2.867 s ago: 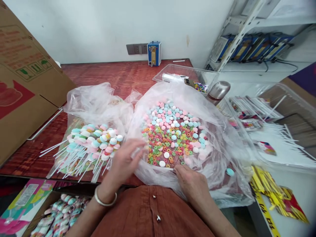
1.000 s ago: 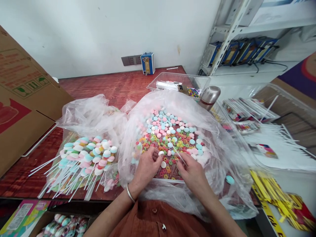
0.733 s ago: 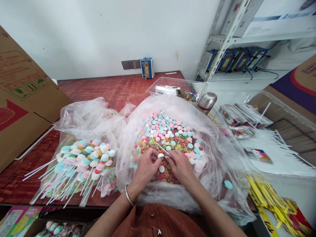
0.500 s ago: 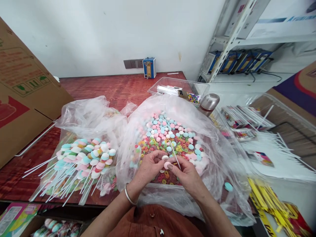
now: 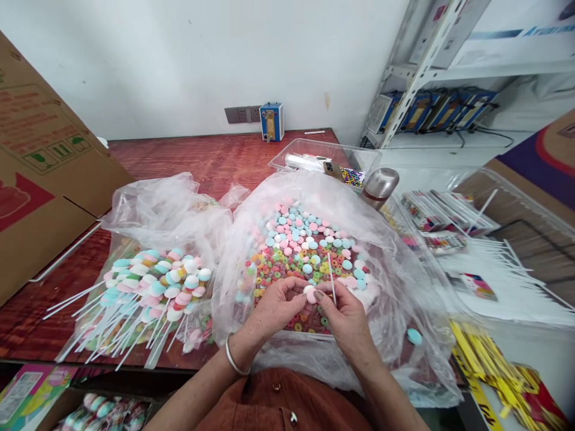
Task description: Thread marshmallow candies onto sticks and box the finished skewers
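Note:
My left hand (image 5: 281, 305) pinches a white marshmallow (image 5: 309, 289) between thumb and fingertips. Pressed close against it is a pink marshmallow (image 5: 311, 296), held by the thumb and fingers of my right hand (image 5: 345, 314). A thin white stick (image 5: 331, 275) also rises from between my right fingers, nearly upright. Both hands are over an open clear plastic bag (image 5: 381, 251). Inside it lie flat pink, blue and white marshmallows (image 5: 294, 230) and small coloured candy rings (image 5: 278, 261). To the left, finished marshmallow skewers (image 5: 155, 284) are piled on plastic, their sticks toward me.
A cardboard box (image 5: 45, 137) stands at the left. Behind the bag are a clear tray (image 5: 287, 149) and a steel flask (image 5: 381, 184). White sticks (image 5: 503, 281) fill a bin at the right, near yellow twist ties (image 5: 489, 359). A blue marshmallow (image 5: 414, 336) lies apart at the right.
My hands have shifted slightly right and the two marshmallows have come together. The stick in my right hand has swung from leaning left to nearly upright.

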The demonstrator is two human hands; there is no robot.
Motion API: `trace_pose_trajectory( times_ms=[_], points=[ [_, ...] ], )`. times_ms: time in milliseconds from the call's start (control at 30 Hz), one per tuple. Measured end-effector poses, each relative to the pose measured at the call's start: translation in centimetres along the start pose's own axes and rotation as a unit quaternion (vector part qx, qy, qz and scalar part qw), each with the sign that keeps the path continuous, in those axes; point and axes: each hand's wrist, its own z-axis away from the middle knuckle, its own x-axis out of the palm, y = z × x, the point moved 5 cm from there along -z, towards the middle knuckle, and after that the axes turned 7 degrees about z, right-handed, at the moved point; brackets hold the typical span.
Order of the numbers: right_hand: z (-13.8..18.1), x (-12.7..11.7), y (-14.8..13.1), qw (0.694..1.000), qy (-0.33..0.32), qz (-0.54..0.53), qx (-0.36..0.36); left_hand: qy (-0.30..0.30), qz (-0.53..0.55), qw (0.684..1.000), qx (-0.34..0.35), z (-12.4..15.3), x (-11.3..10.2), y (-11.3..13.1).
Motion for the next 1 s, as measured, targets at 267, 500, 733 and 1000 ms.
trace_pose_trajectory(
  times_ms=[267, 500, 733, 1000],
  points=[
    [0.1, 0.0, -0.3, 0.998, 0.018, 0.054, -0.016, 0.005, -0.033, 0.999, 0.035, 0.0, 0.0, -0.5],
    [3.3, -1.1, -1.0, 0.957, -0.056, 0.276, -0.068, 0.114, -0.087, 0.988, 0.061, -0.3, -2.1, 0.4],
    [5.0, -0.1, -1.3, 0.941, -0.133, 0.305, -0.059, 0.153, -0.127, 0.976, 0.086, 0.1, -2.0, 1.0],
    [4.5, 0.3, -1.5, 0.958, -0.167, 0.232, -0.012, 0.138, -0.192, 0.965, 0.117, 0.3, -1.7, 1.2]
  ],
)
